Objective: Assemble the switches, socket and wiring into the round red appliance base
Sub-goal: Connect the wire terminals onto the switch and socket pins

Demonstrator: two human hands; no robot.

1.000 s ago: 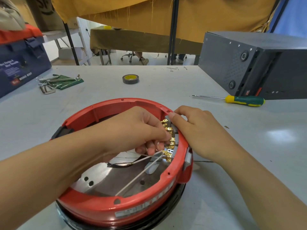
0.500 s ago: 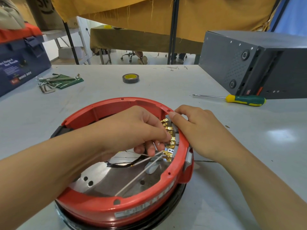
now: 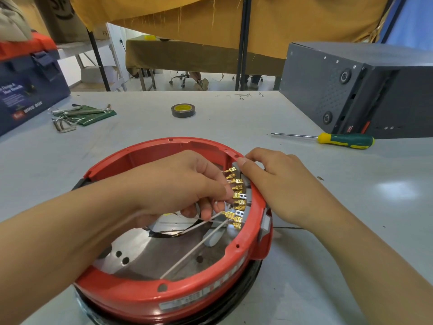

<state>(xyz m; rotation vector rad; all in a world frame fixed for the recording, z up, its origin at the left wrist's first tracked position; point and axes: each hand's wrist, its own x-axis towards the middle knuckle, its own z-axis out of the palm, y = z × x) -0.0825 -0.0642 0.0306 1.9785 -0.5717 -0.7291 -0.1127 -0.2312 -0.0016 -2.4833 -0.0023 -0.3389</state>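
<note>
The round red appliance base (image 3: pixel 145 294) lies open side up on the grey table, a metal plate (image 3: pixel 150 252) showing inside. Grey switch bodies with a row of brass terminals (image 3: pixel 237 195) sit along its inner right wall. My left hand (image 3: pixel 178 184) reaches inside with curled fingers and pinches a thin white wire (image 3: pixel 194 252) close to the terminals. My right hand (image 3: pixel 276 184) rests over the red rim from outside, fingers curled round the wall at the switches, thumb tip on the top grey switch body. A black wire (image 3: pixel 164 234) loops on the plate.
A green-and-yellow screwdriver (image 3: pixel 344 140) lies to the right, a grey metal box (image 3: pixel 356 90) behind it. A tape roll (image 3: pixel 183 110) sits at the far centre. Hex keys on a green pouch (image 3: pixel 79 114) and a blue toolbox (image 3: pixel 25 92) are at the far left.
Almost nothing moved. My left fingers shifted slightly at the terminals, and the right hand kept its place on the rim.
</note>
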